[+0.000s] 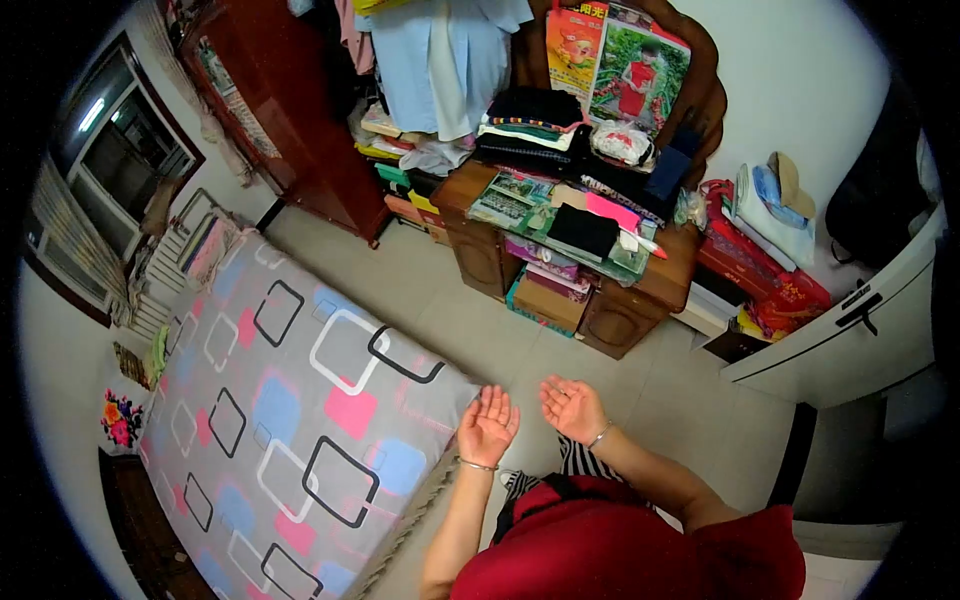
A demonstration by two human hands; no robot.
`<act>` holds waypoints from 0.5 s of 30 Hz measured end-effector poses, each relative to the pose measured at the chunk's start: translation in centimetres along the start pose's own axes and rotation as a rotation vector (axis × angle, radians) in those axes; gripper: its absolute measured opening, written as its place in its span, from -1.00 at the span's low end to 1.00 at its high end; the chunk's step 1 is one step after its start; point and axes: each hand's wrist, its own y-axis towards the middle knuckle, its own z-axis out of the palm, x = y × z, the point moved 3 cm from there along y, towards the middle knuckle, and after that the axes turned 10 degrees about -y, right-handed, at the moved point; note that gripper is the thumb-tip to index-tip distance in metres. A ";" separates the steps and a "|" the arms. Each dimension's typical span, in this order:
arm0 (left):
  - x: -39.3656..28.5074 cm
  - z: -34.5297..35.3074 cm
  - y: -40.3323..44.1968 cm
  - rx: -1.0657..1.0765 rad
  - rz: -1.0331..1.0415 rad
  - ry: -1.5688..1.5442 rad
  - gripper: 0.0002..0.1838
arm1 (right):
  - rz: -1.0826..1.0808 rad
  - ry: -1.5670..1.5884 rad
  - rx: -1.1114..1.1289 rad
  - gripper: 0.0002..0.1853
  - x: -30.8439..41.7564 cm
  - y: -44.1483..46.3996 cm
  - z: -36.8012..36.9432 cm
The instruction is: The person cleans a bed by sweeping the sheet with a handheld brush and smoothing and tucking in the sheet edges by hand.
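Observation:
Both palms face up in front of my body, with nothing in them. My left hand (pixel 488 427) is open, its fingers stretched out, close to the corner of the bed and its grey patterned sheet (pixel 405 510). To its right, my right hand (pixel 572 407) is open too, fingers slightly curled, over the tiled floor (pixel 470 345). A thin bracelet circles each wrist. The two hands are apart and touch no object.
Ahead stands a wooden dressing table (pixel 470 245) with folded clothes (pixel 530 130) on it. A dark red wardrobe (pixel 320 150) is at the back left. Red boxes and bags (pixel 745 260) are stacked on the right, beside a white door (pixel 850 345). Shirts (pixel 425 65) hang at the back.

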 end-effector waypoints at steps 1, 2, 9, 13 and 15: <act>0.6 -0.1 1.3 -0.027 -0.015 -0.010 -0.71 | 0.000 0.004 -0.003 -0.61 0.8 0.7 0.0; 1.3 -0.2 2.5 -0.034 -0.013 -0.011 -0.71 | 0.006 0.004 -0.033 -0.61 1.8 1.3 -0.1; 6.3 1.6 13.7 -0.159 -0.032 -0.061 -0.73 | -0.004 0.009 -0.026 -0.60 11.0 8.5 -0.5; 9.1 3.3 24.2 -0.133 -0.030 -0.062 -0.71 | 0.037 0.010 -0.029 -0.64 20.3 14.0 -2.4; 11.4 4.2 29.4 -0.175 -0.040 -0.080 -0.70 | -0.041 0.010 -0.082 -0.60 25.8 15.9 -3.8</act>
